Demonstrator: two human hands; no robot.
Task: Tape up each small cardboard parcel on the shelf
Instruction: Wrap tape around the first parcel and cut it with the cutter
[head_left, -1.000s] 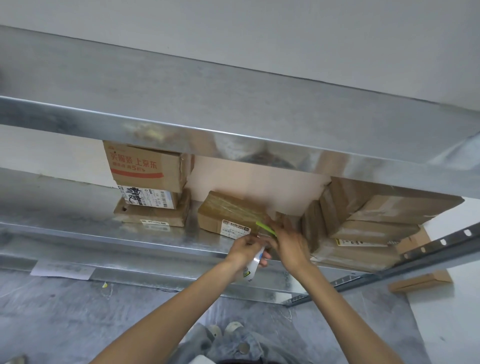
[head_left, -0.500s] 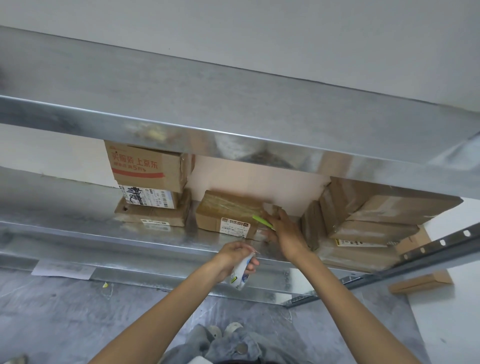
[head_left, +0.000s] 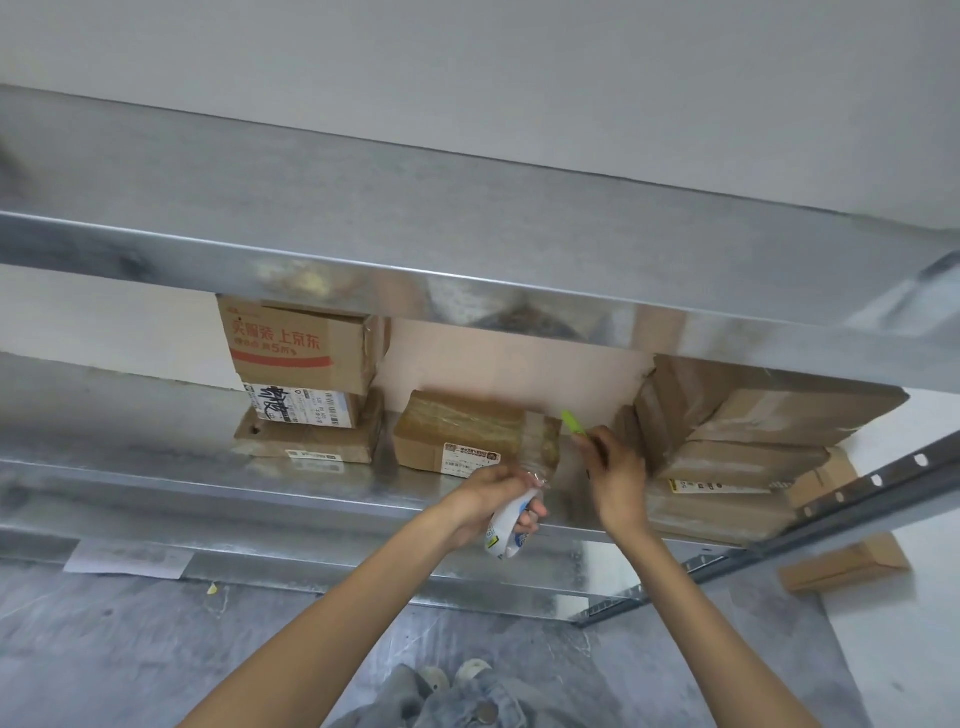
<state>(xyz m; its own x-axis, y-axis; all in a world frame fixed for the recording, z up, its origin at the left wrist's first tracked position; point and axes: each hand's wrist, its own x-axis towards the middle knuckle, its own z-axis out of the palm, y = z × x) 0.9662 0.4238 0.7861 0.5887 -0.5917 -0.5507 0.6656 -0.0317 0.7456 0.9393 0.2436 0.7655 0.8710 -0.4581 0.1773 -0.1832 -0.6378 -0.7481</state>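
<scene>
Mid-frame, the left hand (head_left: 485, 496) has its grip curled round the tape roll (head_left: 506, 532); the right hand (head_left: 618, 478) pinches a green cutter (head_left: 571, 421). It seems best to pull the tape taut over the parcel (head_left: 457, 431) before cutting.

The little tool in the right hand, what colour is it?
The tool is lime green, poking from the right hand; the head view shows it.
</scene>
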